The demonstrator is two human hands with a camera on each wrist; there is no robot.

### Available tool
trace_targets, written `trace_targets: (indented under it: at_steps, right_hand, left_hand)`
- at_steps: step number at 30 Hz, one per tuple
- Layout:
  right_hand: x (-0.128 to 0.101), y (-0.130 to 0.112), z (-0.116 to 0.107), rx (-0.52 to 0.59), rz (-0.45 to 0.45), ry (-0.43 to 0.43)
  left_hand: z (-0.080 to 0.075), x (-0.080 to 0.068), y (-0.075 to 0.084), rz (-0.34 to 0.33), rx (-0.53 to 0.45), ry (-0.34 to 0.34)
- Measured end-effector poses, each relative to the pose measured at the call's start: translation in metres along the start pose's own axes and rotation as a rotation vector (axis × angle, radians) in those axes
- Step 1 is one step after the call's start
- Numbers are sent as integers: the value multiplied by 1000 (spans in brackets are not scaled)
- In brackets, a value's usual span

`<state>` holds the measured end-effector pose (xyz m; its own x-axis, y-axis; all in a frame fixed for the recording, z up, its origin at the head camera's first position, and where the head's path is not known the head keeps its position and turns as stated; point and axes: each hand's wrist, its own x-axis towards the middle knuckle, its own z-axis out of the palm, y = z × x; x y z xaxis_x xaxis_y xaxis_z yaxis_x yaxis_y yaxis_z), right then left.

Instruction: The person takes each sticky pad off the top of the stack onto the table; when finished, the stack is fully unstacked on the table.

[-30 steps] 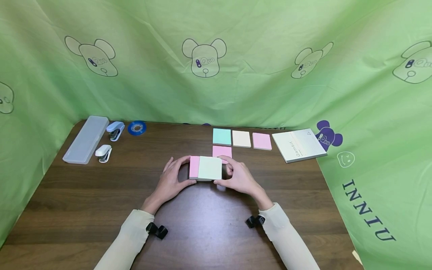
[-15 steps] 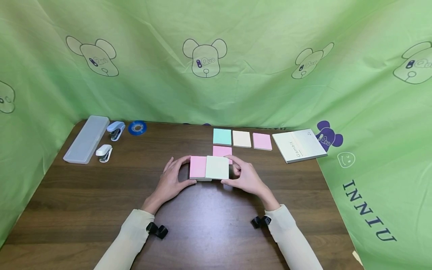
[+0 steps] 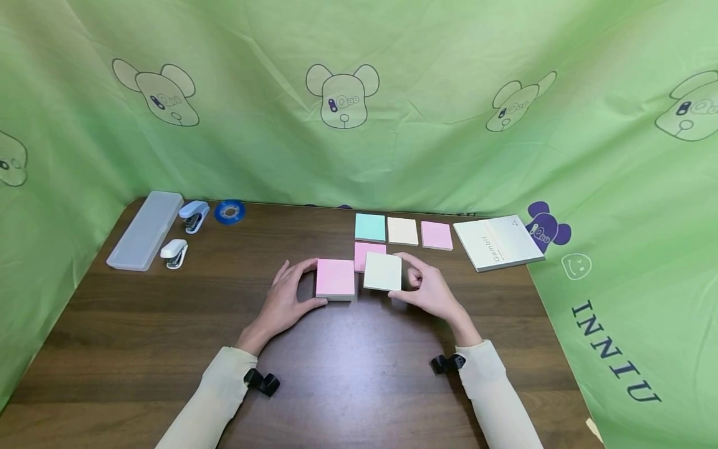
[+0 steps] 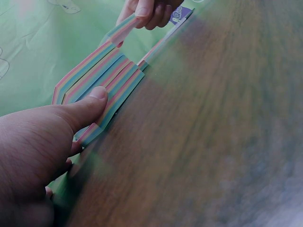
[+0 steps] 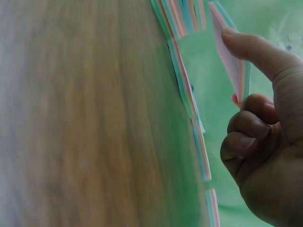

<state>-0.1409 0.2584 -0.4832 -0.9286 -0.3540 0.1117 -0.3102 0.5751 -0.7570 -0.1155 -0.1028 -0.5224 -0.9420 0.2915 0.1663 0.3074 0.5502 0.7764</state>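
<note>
My left hand [image 3: 288, 292] grips a stack of sticky note pads [image 3: 335, 277] with a pink sheet on top, thumb on the near side. In the left wrist view the stack's layered pastel edges [image 4: 106, 78] show under the thumb. To its right, my right hand [image 3: 429, 288] pinches a pale green sticky note pad [image 3: 382, 272] by its right side, thumb at the near corner. The right wrist view has this pad [image 5: 226, 56] lifted and tilted, clear of the table, its other fingers curled in. A pink sticky note pad [image 3: 368, 251] lies behind, partly covered by the lifted one.
Behind lie a teal pad [image 3: 370, 227], a cream pad [image 3: 402, 231] and another pink pad [image 3: 436, 236] in a row. A Gambit notebook [image 3: 498, 242] is at the right. Far left are a translucent case [image 3: 146, 231], two staplers [image 3: 175, 253] and a blue tape roll [image 3: 230, 212].
My right hand has slid the pale green pad rightward off the stack and raised it, baring the pink top. My left hand has stayed on the stack.
</note>
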Motion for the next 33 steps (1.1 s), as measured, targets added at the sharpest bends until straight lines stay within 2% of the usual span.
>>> trace_targets:
  at_steps: [13,21,26,33]
  right_hand:
    - [-8,24,-21,53,52,34]
    - [-9,37,-31,39,74,31]
    - [-10,45,-35,-13,94,33]
    - [-10,52,-36,-155,83,30]
  left_hand:
    - [1,0,-1,3,-3,5]
    - [1,0,-1,1,-4,7]
    - [1,0,-1,-4,-5,2]
    - [1,0,-2,10,-3,9]
